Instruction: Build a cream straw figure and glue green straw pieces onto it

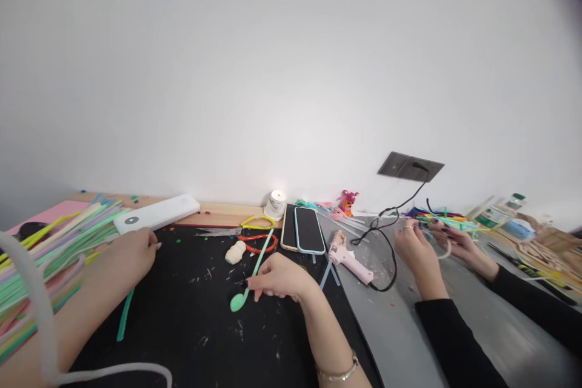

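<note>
My right hand pinches a mint-green pipe cleaner near its lower end. That end is coiled into a flat round disc, and the straight stem points up and away. My left hand is by the white box-like device, fingers curled together; whether anything is in them is hidden. Under my left forearm lies a bundle of pastel pipe cleaners, and a darker green strip shows below the wrist. Beyond my right hand lie a cream fuzzy piece and scissors with red and yellow handles.
Two phones and a white cup stand near the wall. A pink glue gun lies to the right, its black cord running to the socket. At far right, a co-worker's hands hold a pale strand. A white tube crosses the left foreground.
</note>
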